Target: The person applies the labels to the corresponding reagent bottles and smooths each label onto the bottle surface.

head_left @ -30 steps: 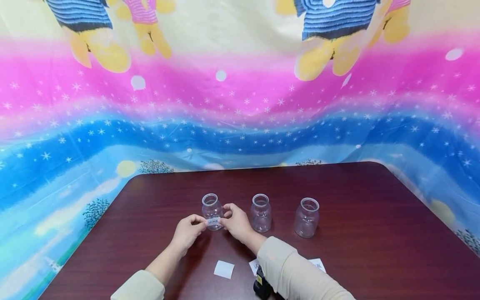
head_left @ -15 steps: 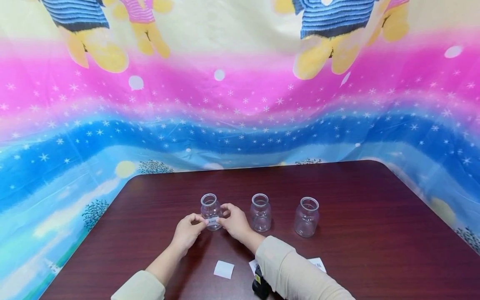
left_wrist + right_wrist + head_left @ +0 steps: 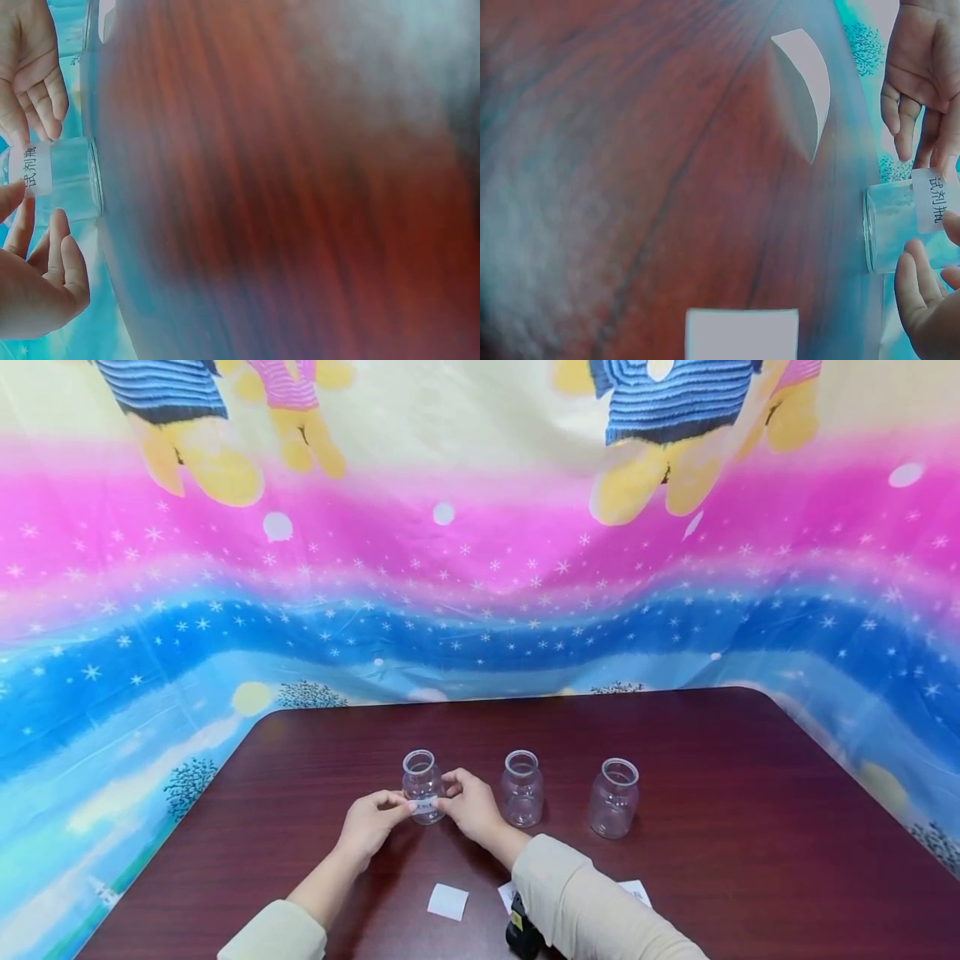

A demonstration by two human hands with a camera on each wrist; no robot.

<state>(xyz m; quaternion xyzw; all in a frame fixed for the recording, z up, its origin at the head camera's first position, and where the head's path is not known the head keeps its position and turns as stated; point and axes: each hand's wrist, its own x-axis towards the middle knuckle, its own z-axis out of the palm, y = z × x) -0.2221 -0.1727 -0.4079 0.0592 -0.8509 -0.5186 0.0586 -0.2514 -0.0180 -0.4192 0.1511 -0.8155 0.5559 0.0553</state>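
A clear glass jar (image 3: 420, 780) stands upright at the left of a row, with a white handwritten label (image 3: 423, 806) across its front. My left hand (image 3: 372, 825) pinches the label's left end between thumb and index finger. At the other end, my right hand (image 3: 474, 808) pinches the label, its thumb on the front. In the left wrist view, dark characters on the label (image 3: 31, 166) face out, and the lower fingers of both hands spread beside the jar (image 3: 73, 178). How much of the label sticks to the glass I cannot tell.
Two more open glass jars, a middle one (image 3: 522, 789) and a right one (image 3: 614, 799), stand on the dark red table (image 3: 735, 860). Nearer lies a blank white paper piece (image 3: 447, 902). My right forearm partly covers written slips (image 3: 636, 892). A curled paper (image 3: 810, 86) shows in the right wrist view.
Both hands stay at the left jar. The label has tilted and shifted slightly, and now lies more level across the jar's front.
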